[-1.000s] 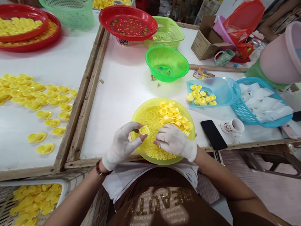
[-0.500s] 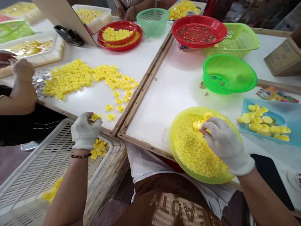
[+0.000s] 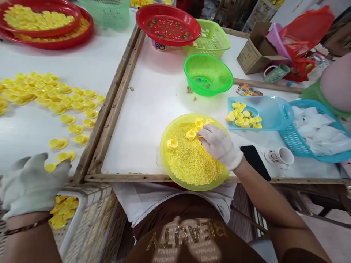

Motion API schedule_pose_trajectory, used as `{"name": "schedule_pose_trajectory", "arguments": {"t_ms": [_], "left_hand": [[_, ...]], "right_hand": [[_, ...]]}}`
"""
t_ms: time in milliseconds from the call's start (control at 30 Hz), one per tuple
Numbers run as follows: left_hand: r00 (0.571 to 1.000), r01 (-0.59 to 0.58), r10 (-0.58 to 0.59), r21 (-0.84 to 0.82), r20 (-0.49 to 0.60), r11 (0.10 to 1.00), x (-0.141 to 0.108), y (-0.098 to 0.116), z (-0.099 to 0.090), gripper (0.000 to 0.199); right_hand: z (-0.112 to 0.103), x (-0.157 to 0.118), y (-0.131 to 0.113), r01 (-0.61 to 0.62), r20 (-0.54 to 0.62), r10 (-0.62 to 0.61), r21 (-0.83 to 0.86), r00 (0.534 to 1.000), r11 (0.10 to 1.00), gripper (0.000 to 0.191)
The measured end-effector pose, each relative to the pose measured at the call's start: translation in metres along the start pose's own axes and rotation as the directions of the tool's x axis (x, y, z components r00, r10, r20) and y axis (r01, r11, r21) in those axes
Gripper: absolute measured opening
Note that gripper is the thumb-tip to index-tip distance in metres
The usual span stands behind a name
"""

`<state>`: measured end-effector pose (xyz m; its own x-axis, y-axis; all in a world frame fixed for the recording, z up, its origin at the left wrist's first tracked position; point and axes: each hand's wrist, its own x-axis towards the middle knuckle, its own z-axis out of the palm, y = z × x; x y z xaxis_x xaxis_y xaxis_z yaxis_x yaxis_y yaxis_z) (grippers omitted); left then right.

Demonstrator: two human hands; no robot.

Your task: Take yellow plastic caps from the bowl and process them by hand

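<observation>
My left hand (image 3: 37,182), in a white glove, is at the near edge of the left table with its fingers apart, beside a few yellow cup-shaped pieces (image 3: 65,156). My gloved right hand (image 3: 218,144) reaches into a yellow bowl (image 3: 168,171) of small yellow beads (image 3: 196,160). Its thumb and fingertips are pressed together at the beads; what they hold, if anything, is hidden. Several yellow pieces lie on the beads, one (image 3: 172,144) at the left side of the bowl and others (image 3: 191,134) just left of my fingertips.
A green bowl (image 3: 208,75), a red tray (image 3: 168,25) and a light green basket (image 3: 212,38) stand farther back. Rightward are a blue tray (image 3: 270,113), a phone (image 3: 255,162) and a mug (image 3: 285,156). A white crate (image 3: 87,204) stands below the left table.
The view has swung right. My left hand has let go of a yellow piece and opened. More yellow pieces now show on the beads, including one at the bowl's left side.
</observation>
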<state>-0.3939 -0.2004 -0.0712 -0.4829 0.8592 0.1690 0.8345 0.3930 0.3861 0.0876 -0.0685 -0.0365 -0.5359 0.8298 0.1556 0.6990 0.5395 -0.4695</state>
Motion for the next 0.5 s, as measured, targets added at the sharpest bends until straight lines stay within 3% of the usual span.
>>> {"name": "schedule_pose_trajectory", "arguments": {"t_ms": [67,100,167,267,367,500], "left_hand": [[0.985,-0.041,0.029,-0.067,-0.169,0.997,-0.006,0.059,0.004,0.037],[0.977,-0.177,0.160,-0.121,-0.138,0.977,-0.010,0.089,0.009,0.034],[0.895,-0.443,0.441,-0.234,-0.063,0.865,-0.019,0.147,0.024,0.030],[0.747,-0.634,0.664,-0.274,0.022,0.723,-0.034,0.212,0.047,0.036],[0.680,-0.705,0.720,-0.146,0.138,0.694,-0.043,0.243,0.060,0.028],[0.669,-0.704,0.732,-0.206,0.131,0.680,-0.053,0.242,0.060,0.016]], "right_hand": [[0.003,0.008,-0.002,0.017,0.007,-0.017,0.027,1.000,0.999,0.015],[0.006,0.013,-0.006,0.037,0.013,-0.037,0.028,0.999,0.999,0.014],[0.010,0.021,-0.015,0.068,0.023,-0.069,0.022,0.997,0.997,0.022],[0.013,0.029,-0.025,0.084,0.035,-0.084,0.013,0.996,0.996,0.033],[0.014,0.031,-0.029,0.087,0.059,-0.087,-0.003,0.994,0.996,0.029],[0.013,0.023,-0.032,0.068,0.090,-0.063,-0.043,0.994,0.997,0.017]]}}
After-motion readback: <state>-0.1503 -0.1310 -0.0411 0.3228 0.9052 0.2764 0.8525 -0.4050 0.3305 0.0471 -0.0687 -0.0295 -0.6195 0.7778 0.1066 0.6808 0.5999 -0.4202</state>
